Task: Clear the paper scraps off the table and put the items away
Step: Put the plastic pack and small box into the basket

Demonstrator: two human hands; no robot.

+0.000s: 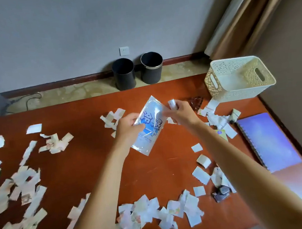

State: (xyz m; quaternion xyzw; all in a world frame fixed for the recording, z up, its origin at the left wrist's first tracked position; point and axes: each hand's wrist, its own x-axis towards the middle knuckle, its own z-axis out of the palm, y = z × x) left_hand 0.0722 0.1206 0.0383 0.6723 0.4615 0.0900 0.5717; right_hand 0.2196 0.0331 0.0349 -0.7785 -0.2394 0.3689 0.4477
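packet tilted, top far-right, both hands

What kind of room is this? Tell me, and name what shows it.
Probably a hotel room or office, though I can't be sure: two matching black bins stand by the wall under a socket, a long curtain hangs at right, and the table is polished wood.

Reddish-brown tabletop; white and cream scraps, some with pink print. Clear pouch with blue lettering. Purple-blue notebook. Cream basket with lacy perforations. Two black bins.
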